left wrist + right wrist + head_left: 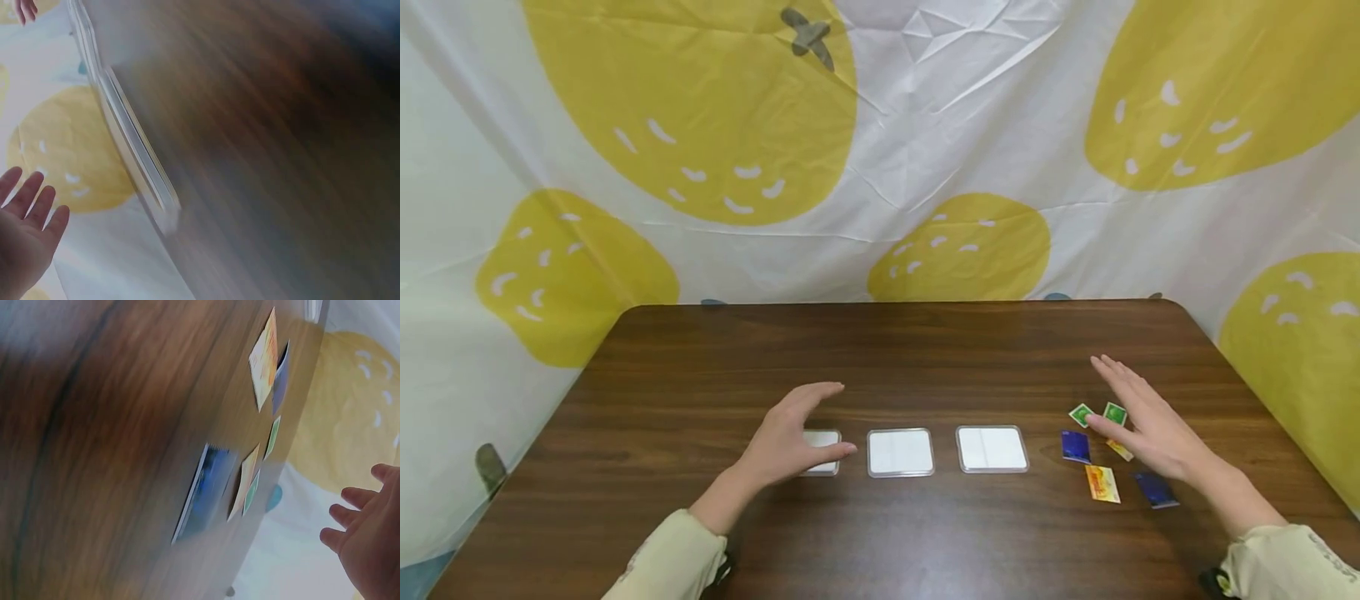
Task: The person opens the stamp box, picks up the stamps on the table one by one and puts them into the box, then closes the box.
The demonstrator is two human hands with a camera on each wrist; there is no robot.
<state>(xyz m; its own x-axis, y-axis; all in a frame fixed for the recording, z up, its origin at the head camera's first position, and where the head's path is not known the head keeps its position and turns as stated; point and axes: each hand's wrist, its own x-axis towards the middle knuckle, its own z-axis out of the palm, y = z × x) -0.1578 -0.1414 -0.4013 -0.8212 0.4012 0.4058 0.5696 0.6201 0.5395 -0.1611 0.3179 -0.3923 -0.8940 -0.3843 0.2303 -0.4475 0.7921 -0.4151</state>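
Note:
My left hand (778,437) hovers over the leftmost of three flat clear cases with white inside, fingers and thumb spread apart and holding nothing. That left case (823,438) is partly hidden by the hand. In a row to its right lie the middle case (900,452) and the right case (992,448). My right hand (1157,433) is held with straight fingers above several small stamp-like papers. Among these are two green ones, a blue one (1076,447), an orange-yellow one (1102,483) and a darker blue one (203,494). Another orange one is partly covered by the hand.
The dark wood table (895,358) has rounded far corners. Right behind its far edge hangs a white cloth (940,125) printed with large yellow fruit. Both sleeves (673,558) are pale.

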